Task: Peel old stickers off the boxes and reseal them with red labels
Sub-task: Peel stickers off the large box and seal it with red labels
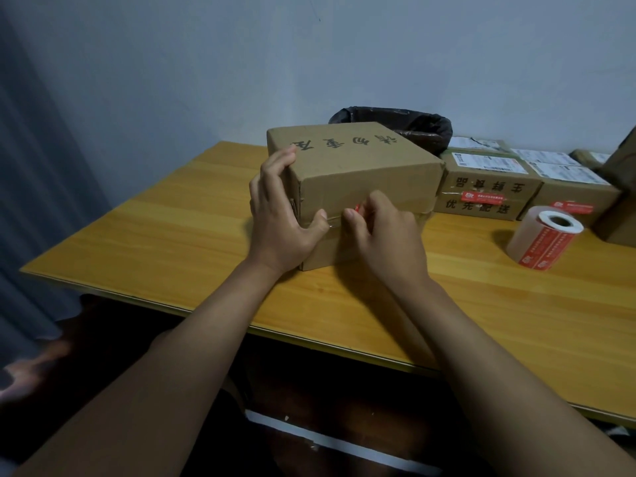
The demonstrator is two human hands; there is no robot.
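Near worktop (172, 215) centre: cardboard box (351, 166) braced by left hand (280, 215), grip wrapped round corner against sliding; right hand (382, 225) pinching red label (358, 208) at front seam.

red label (358, 208): mostly hidden by right hand (382, 232) | far-right box (619, 201): cut off

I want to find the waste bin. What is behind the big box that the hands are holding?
Behind the big box a black bin bag shows, its open rim rising above the box top. The box covers its lower part, so the bin itself cannot be seen.
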